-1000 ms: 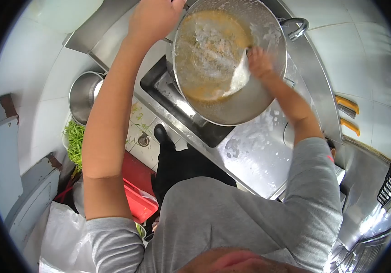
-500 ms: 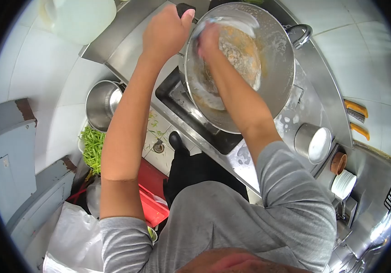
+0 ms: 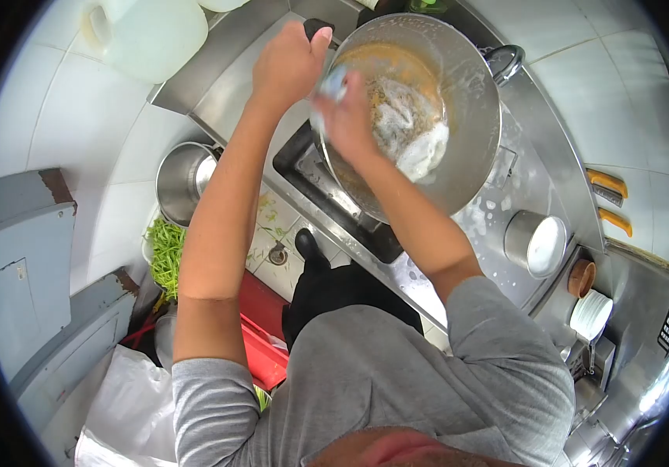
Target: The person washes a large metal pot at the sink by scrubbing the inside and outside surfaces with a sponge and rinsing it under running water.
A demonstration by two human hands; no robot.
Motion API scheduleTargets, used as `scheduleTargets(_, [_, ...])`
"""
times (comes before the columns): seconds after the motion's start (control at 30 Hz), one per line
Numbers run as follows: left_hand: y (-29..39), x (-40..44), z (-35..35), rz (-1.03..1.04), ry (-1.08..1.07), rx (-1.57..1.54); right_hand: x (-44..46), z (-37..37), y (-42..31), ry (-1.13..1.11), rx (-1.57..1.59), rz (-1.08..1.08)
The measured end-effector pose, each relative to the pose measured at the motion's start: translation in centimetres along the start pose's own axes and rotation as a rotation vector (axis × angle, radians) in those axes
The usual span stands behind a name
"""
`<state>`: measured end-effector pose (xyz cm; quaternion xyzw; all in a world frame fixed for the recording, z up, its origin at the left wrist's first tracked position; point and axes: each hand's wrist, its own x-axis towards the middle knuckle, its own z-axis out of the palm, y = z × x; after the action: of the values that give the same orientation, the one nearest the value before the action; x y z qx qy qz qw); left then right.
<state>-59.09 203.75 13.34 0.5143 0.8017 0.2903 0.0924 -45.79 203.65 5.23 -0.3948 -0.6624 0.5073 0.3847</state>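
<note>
A big metal pan (image 3: pixel 470 132) leans over the sink counter, with brownish residue and white suds (image 3: pixel 420 148) inside it. My left hand (image 3: pixel 291 64) is closed around the pan's black handle (image 3: pixel 317 28) at its upper left. Inside the pan near the left wall, my right hand (image 3: pixel 346 117) is smeared by motion. Its fingers are closed on a light-blue sponge (image 3: pixel 335 82), whose exact shape is blurred. A looped metal handle (image 3: pixel 505 64) sticks out on the pan's far right side.
Below the pan is a dark rectangular basin (image 3: pixel 342 206). A small pot (image 3: pixel 537 243) holding white liquid or foam stands on the wet counter at right. Orange-handled knives (image 3: pixel 611 184) hang nearby. Left are a steel pot (image 3: pixel 182 183), cut greens (image 3: pixel 165 257) and a plastic jug (image 3: pixel 147 39).
My right hand has swept lower and slightly left inside the pan with the sponge. White suds now show over the pan's middle. My left hand keeps its hold on the handle.
</note>
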Motion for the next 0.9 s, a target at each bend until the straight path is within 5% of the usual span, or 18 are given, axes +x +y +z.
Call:
scheduleTargets(0.17, [-0.2,-0.8,0.4,0.057,0.049,-0.016,-11.1,-11.6,2.1,-0.821,-0.247,0.076])
scheduleTargets(0.23, [-0.8,-0.6,0.5,0.086,0.053,-0.008,-11.0,-17.9,3.7,-1.142,-0.460,0.341])
scheduleTargets(0.33, [-0.5,-0.5,0.5,0.043,0.017,-0.013,-9.3,-20.9,3.4,-1.251,-0.662,0.171])
scheduleTargets(0.37, [-0.1,-0.2,0.4,0.021,0.006,-0.019,-9.4,-19.4,3.7,-1.292,-0.509,0.285])
scheduleTargets(0.5, [-0.1,-0.2,0.5,0.017,0.000,0.003,-8.3,-6.0,0.9,-0.502,-0.090,0.238])
scheduleTargets(0.67, [-0.2,-0.1,0.1,-0.001,-0.026,0.000,10.4,2.0,0.0,0.645,0.309,0.059])
scheduleTargets(0.73, [-0.1,-0.4,0.1,0.008,-0.020,0.009,19.8,-0.8,6.5,1.173,-0.066,0.213])
scheduleTargets(0.83, [-0.3,-0.2,0.3,0.016,-0.008,-0.011,15.6,1.3,4.1,0.968,0.167,-0.022])
scheduleTargets(0.9, [-0.2,0.2,0.5,0.046,0.016,-0.011,12.6,0.9,3.8,0.735,0.290,0.097])
